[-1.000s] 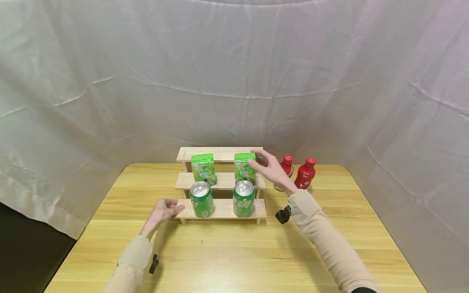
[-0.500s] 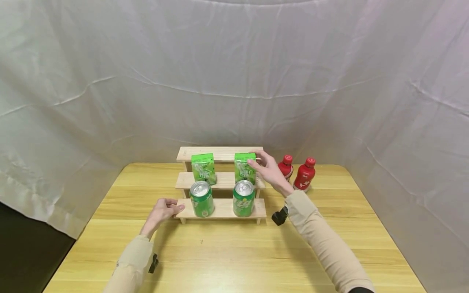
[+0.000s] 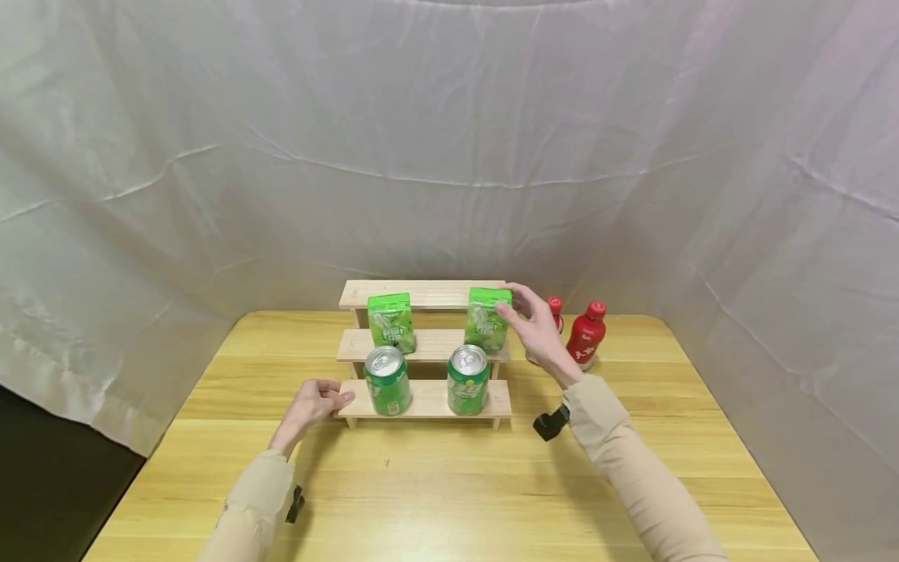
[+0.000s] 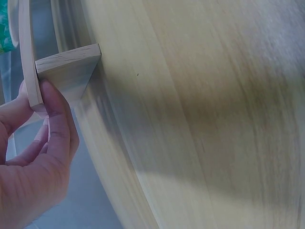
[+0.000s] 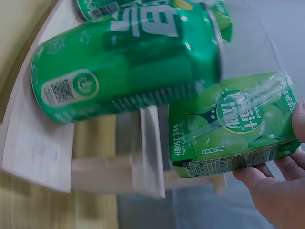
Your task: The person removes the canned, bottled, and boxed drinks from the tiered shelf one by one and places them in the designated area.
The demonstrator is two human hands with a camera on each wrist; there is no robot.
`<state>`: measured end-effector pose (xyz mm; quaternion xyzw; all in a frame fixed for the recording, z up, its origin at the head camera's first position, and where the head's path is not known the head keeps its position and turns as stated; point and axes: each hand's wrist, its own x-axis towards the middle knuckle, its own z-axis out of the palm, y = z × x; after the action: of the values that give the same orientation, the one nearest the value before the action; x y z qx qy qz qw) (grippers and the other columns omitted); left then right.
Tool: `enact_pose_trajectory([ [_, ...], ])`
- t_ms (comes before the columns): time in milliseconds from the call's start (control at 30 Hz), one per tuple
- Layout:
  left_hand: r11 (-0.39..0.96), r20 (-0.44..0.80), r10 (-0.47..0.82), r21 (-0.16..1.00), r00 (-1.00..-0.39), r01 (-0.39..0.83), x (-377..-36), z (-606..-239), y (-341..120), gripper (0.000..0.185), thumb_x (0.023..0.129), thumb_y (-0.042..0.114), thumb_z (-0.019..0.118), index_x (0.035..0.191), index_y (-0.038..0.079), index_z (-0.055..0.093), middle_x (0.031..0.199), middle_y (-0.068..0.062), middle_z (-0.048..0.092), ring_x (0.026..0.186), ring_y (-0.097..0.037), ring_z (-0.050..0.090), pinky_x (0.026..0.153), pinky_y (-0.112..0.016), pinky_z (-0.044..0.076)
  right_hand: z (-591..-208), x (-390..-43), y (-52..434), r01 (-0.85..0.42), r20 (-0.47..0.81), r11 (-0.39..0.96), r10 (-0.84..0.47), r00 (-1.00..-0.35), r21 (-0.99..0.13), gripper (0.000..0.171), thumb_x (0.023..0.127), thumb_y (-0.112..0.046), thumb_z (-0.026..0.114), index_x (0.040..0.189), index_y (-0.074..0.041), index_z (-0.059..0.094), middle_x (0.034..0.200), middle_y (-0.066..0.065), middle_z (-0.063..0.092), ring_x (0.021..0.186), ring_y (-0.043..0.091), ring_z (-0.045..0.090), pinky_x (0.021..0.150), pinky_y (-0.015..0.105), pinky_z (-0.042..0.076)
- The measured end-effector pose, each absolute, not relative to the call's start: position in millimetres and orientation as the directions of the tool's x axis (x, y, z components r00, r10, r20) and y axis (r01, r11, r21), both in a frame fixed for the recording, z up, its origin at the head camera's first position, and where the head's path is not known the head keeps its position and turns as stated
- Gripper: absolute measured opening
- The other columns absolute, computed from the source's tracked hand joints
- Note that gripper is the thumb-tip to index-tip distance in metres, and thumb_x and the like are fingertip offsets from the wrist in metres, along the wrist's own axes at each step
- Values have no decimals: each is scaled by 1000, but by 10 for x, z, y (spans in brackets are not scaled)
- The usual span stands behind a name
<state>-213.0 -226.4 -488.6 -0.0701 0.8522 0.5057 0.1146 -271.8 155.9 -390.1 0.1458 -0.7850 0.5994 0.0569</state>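
Left hand (image 3: pixel 314 402): thumb and fingers pinching the left end of the lowest board of a stepped wooden rack (image 3: pixel 428 398); rack leg (image 4: pixel 71 67) just beyond the fingertips. Left green can (image 3: pixel 386 381) upright on that board, near these fingers, to their right. Left juice carton (image 3: pixel 392 322) one tier up, farther from them. Right green can (image 3: pixel 467 380) upright on the lowest board, below and left of the right-hand fingers. Right juice carton (image 3: pixel 486 321) between thumb and fingers of right hand (image 3: pixel 539 332), gripped near its top, over the middle tier's right end; cannot tell whether its base touches. Two red bottles (image 3: pixel 586 336) right of those fingers, one partly hidden by the hand.
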Motion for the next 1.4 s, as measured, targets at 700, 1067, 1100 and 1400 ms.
enact_pose_trajectory([
  [700, 472, -255, 15, 854, -967, -218, -2109, -4877, -2268, 56, 96, 17, 68, 131, -21, 47, 105, -26, 67, 82, -16, 64, 80, -29, 58, -4286, -2396, 2854, -415, 410, 262, -77, -909, -871, 36, 102, -5, 55, 133, 12, 49, 117, -18, 59, 106, -5, 58, 84, 7, 49],
  [1067, 488, -268, -3, 840, -963, -236, -2113, -4865, -2265, 55, 95, 18, 69, 131, -19, 49, 103, -24, 67, 83, -17, 63, 77, -28, 57, -4683, -2363, 3228, -319, 337, 387, -22, -941, -865, 38, 102, -9, 57, 134, 10, 50, 116, -20, 56, 106, -13, 54, 87, 3, 47],
  [1100, 487, -269, -10, 840, -963, -240, -2114, -4869, -2267, 54, 95, 18, 69, 130, -19, 50, 102, -23, 67, 83, -17, 63, 77, -28, 56, -4713, -2366, 3248, -312, 331, 397, -21, -944, -863, 39, 102, -9, 57, 135, 10, 50, 116, -19, 56, 106, -13, 54, 88, 3, 46],
  [1400, 479, -256, -16, 847, -967, -232, -2132, -4902, -2263, 54, 94, 18, 70, 128, -19, 52, 97, -20, 68, 78, -14, 64, 75, -28, 58, -4845, -2390, 3330, -269, 290, 426, -17, -957, -864, 41, 102, -13, 59, 136, 9, 50, 123, -4, 59, 104, -13, 55, 86, 3, 47],
])
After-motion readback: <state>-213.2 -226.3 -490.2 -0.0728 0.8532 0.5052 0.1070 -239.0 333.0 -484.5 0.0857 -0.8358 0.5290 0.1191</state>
